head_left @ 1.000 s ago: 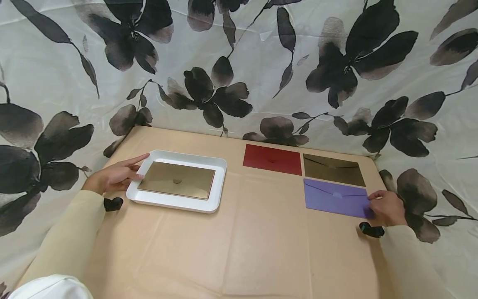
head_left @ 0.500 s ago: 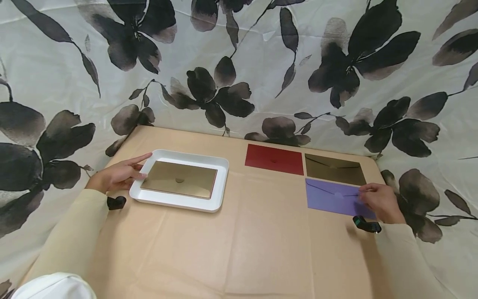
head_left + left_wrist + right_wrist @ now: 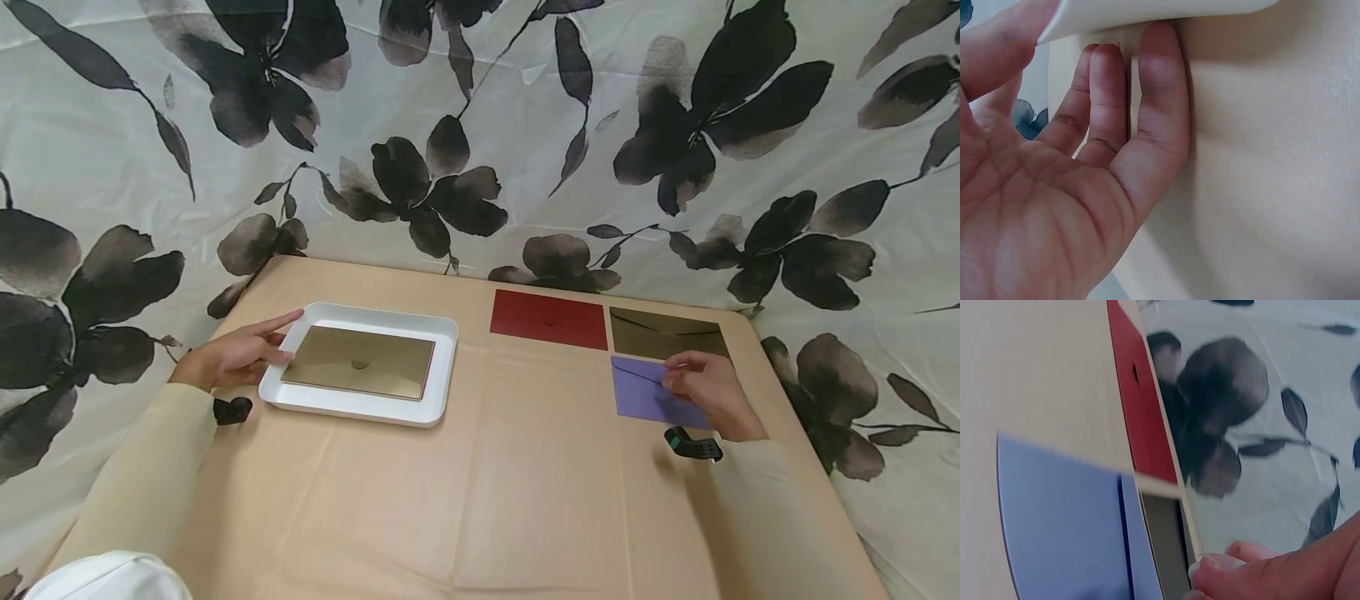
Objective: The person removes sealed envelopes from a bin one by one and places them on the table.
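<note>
My left hand (image 3: 236,354) grips the left edge of a white tray (image 3: 360,412), thumb on top. In the left wrist view its fingers (image 3: 1163,94) reach under the tray's rim (image 3: 1166,14). A shiny gold envelope (image 3: 360,362) with a small round seal lies flat in the tray. My right hand (image 3: 712,396) is over the right part of a purple envelope (image 3: 637,392), hiding that part. Its fingers are loosely bent, with the thumb close to the fingertips. The right wrist view shows the thumb (image 3: 1272,578) with nothing visible in its grasp.
Behind the purple envelope lies a darker gold envelope (image 3: 660,329), with a red envelope (image 3: 547,317) to its left. All rest on a tan-covered table (image 3: 480,500). A floral cloth (image 3: 540,167) hangs along the table's back edge.
My right hand has moved leftward from the purple envelope's right edge to over its middle right. The left hand and tray have barely moved; the envelopes stay in place.
</note>
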### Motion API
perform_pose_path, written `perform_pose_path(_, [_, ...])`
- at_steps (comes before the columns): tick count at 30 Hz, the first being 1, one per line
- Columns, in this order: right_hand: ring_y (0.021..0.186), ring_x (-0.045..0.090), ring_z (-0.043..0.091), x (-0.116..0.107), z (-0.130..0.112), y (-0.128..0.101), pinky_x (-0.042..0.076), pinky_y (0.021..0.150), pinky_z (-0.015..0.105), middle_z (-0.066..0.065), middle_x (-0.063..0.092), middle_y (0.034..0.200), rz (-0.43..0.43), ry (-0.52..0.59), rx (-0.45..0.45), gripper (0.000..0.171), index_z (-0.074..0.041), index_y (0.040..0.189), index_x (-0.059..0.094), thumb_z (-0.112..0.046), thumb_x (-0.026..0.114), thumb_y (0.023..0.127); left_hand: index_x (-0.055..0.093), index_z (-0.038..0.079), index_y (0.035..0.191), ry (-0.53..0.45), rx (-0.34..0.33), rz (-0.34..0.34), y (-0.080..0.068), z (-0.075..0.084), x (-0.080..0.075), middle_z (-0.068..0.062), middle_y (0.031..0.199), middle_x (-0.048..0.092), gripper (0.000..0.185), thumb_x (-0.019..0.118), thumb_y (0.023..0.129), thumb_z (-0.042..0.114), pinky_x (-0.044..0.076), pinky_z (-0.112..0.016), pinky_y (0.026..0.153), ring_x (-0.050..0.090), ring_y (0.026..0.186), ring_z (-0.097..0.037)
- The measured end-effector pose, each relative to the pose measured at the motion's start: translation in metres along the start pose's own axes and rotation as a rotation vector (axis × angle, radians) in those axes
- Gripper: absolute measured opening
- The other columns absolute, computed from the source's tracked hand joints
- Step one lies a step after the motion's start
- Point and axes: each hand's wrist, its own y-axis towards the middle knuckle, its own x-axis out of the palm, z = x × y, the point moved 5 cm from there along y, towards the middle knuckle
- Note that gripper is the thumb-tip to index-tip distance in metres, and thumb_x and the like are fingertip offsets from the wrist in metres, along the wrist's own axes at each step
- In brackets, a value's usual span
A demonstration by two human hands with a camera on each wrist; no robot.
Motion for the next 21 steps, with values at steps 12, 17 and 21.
perform_pose_path(12, [0.092, 0.073, 0.015, 0.042, -0.029, -0.003, 0.062, 0.081, 0.024, 0.015, 0.071, 0.109, -0.126, 0.159, -0.060, 0.039, 0.012, 0.130, 0.059, 0.002, 0.069, 0.094, -0.008, 0.033, 0.166, 0.014, 0.014, 0.002, -0.002, 0.000, -0.001, -0.032, 0.171, 0.007, 0.095, 0.058, 0.103, 0.007, 0.049, -0.060, 0.109, 0.034, 0.148, -0.052])
perform_pose_path(17, [0.094, 0.074, 0.017, 0.056, -0.044, -0.005, 0.062, 0.082, 0.026, 0.017, 0.071, 0.111, -0.159, 0.203, -0.075, 0.039, 0.015, 0.129, 0.058, 0.007, 0.067, 0.092, -0.006, 0.033, 0.167, -0.009, 0.023, 0.003, -0.002, 0.000, 0.001, -0.031, 0.170, 0.012, 0.095, 0.060, 0.102, 0.007, 0.051, -0.059, 0.107, 0.038, 0.146, -0.049])
perform_pose_path(21, [0.093, 0.074, 0.019, 0.070, -0.059, -0.006, 0.063, 0.082, 0.029, 0.015, 0.073, 0.106, -0.188, 0.243, -0.082, 0.034, 0.015, 0.124, 0.060, 0.011, 0.067, 0.091, -0.004, 0.033, 0.167, -0.015, 0.021, 0.011, -0.003, 0.000, 0.000, -0.030, 0.170, 0.014, 0.095, 0.060, 0.102, 0.008, 0.054, -0.055, 0.104, 0.042, 0.144, -0.045])
